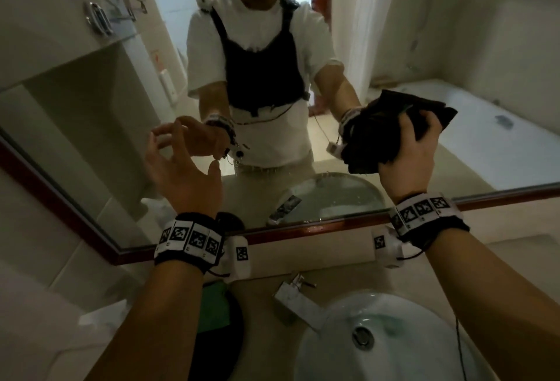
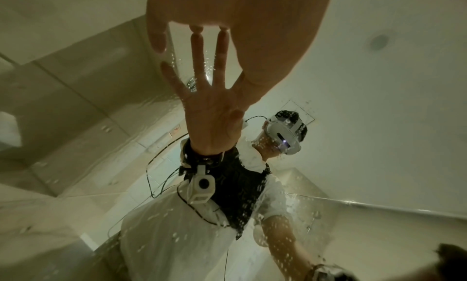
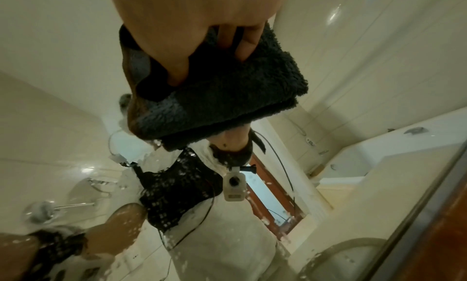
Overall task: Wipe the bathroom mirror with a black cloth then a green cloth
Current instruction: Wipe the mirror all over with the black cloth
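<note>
Pale tiled walls close in on this bathroom, and a red-brown wooden frame (image 1: pixel 333 224) borders the mirror (image 1: pixel 106 126) in front of me. From the head view I see my right hand (image 1: pixel 407 153) raised to the glass, its grip closed around a bunched black cloth (image 1: pixel 391 129) that is pressed against the mirror, lower right of the pane. The right wrist view shows the same: fingers (image 3: pixel 177 69) dug into the fluffy black cloth (image 3: pixel 227 97), cloth meeting its own reflection, water droplets speckling the glass below it.

My left hand (image 1: pixel 181 168) is held up near the mirror with fingers spread and relaxed, holding nothing; in the left wrist view the fingertips (image 2: pixel 158 39) sit very close to their reflection, though I cannot tell whether they touch the glass.

Below, on the table, a green cloth (image 1: pixel 215 308) lies on a dark round tray (image 1: pixel 224 347), partly hidden by my left forearm. Just right of it stand a metal tap (image 1: pixel 295 299) and the white sink (image 1: pixel 333 347).
</note>
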Action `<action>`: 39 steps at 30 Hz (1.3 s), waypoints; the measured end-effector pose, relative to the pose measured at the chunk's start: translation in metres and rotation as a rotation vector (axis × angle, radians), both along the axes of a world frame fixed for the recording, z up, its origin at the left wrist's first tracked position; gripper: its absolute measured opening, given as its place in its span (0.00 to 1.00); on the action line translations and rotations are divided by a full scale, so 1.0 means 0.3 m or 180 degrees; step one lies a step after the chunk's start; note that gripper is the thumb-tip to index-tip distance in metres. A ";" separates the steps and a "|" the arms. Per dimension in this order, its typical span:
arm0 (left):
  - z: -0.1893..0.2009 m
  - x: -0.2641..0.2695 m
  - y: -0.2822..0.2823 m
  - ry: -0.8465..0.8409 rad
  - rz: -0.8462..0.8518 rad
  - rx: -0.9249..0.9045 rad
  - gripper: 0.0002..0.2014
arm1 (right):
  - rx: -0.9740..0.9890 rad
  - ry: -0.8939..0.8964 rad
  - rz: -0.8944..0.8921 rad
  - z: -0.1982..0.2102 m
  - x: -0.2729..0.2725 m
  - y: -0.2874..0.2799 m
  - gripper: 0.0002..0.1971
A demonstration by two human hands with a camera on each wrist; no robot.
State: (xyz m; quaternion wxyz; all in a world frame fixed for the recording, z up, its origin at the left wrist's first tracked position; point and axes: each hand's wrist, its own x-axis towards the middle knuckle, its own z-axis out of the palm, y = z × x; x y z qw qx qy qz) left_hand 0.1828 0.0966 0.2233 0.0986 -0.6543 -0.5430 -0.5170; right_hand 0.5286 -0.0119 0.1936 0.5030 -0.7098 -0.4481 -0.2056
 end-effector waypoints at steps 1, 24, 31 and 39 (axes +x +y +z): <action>-0.006 0.000 0.006 0.0002 -0.0005 0.0072 0.45 | 0.0018 0.0013 0.0013 0.000 -0.013 0.006 0.31; -0.023 -0.014 0.001 0.0046 -0.0170 0.0001 0.44 | -0.0366 -0.0555 0.0319 -0.100 -0.131 0.037 0.30; -0.038 -0.013 0.017 0.0069 -0.0035 0.0049 0.44 | -0.0387 0.0068 -0.0072 -0.142 0.002 -0.033 0.30; -0.049 -0.009 0.022 0.0046 -0.0025 -0.0047 0.44 | -0.0826 -0.0044 0.0204 -0.162 -0.186 0.025 0.32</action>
